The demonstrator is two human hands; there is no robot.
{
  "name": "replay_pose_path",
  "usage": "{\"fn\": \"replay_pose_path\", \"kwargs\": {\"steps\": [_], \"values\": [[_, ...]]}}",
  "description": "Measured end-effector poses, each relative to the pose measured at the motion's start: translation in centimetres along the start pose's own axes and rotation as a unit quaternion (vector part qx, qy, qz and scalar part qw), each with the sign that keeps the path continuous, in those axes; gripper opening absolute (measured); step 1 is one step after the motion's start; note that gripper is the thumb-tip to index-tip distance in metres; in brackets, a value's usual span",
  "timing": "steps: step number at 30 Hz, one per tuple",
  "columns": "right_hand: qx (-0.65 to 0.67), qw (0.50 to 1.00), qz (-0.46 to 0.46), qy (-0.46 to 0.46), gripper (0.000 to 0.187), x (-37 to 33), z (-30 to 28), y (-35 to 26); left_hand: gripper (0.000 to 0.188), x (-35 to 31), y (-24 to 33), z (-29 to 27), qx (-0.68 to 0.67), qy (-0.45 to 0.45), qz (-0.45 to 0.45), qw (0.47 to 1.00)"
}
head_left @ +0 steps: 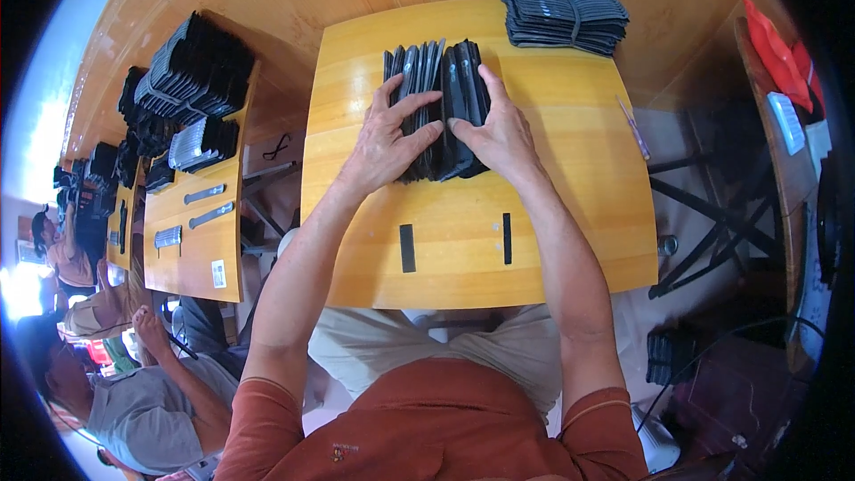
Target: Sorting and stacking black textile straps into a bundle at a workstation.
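A row of flat, black folded pieces (427, 67) stands packed on edge on the yellow wooden table (463, 276) before me. Its kind I cannot make out; pale marks show on some upper edges. My left hand (392, 134) grips the left part, thumb and index finger lying over the pieces. Around the right part (462, 160) closes my right hand (499, 132), fingers along its far right side and thumb at a narrow gap in the row. Both thumbs come close together at that gap. Nearer to me, two short black strips (407, 248) lie apart on the tabletop.
Strapped bundles of black pieces (566, 18) sit at the table's far right corner. A pen-like tool (634, 128) lies at the right edge. On the left, another table (191, 258) holds more stacks and grey strips. A person in grey (147, 410) sits beside it.
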State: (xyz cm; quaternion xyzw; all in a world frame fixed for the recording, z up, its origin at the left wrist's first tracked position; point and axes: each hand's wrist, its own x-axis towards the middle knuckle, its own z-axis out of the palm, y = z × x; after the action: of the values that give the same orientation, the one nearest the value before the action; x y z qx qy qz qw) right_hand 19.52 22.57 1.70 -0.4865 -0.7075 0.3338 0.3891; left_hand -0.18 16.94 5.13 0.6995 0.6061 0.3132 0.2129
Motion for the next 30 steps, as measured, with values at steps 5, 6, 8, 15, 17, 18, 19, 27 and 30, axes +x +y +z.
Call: {"fn": "replay_pose_path", "kwargs": {"steps": [5, 6, 8, 15, 17, 18, 19, 27, 30], "values": [[0.166, 0.986, -0.016, -0.009, 0.079, 1.0, 0.0, 1.1, 0.049, 0.6, -0.5, 1.1, -0.044, 0.056, -0.012, 0.997], [0.166, 0.986, -0.016, -0.009, 0.079, 1.1, -0.1, 1.5, 0.049, 0.8, -0.6, 1.2, -0.053, 0.067, -0.011, 0.996], [0.211, 0.974, -0.01, -0.081, 0.074, 1.2, -0.2, 1.5, 0.049, 1.0, -0.2, 1.4, -0.062, 0.078, -0.012, 0.995], [-0.021, 0.997, -0.025, -0.075, 0.063, 0.0, -0.1, -0.1, 0.054, 1.5, -0.1, 1.2, 0.057, 0.067, -0.039, 0.995], [-0.019, 0.996, -0.023, -0.081, 0.06, -0.2, -0.1, -0.4, 0.057, 1.5, -0.2, 0.7, 0.088, 0.063, -0.036, 0.994], [-0.017, 0.996, -0.026, -0.08, 0.06, -0.2, -0.1, -0.4, 0.061, 1.7, -0.2, 0.4, 0.078, 0.049, -0.046, 0.995], [-0.008, 0.995, -0.041, -0.086, 0.06, -0.1, -0.2, -0.4, 0.065, 1.8, -0.3, 0.3, 0.069, 0.035, -0.055, 0.995], [0.016, 0.993, -0.058, -0.1, 0.063, -0.7, 0.5, -0.5, 0.087, -0.3, -0.8, 0.9, 0.051, 0.135, -0.072, 0.987], [0.071, 0.99, -0.063, -0.103, 0.065, -0.6, 1.2, -0.7, 0.094, -0.4, -2.0, 0.5, -0.119, 0.123, -0.093, 0.981]]}}
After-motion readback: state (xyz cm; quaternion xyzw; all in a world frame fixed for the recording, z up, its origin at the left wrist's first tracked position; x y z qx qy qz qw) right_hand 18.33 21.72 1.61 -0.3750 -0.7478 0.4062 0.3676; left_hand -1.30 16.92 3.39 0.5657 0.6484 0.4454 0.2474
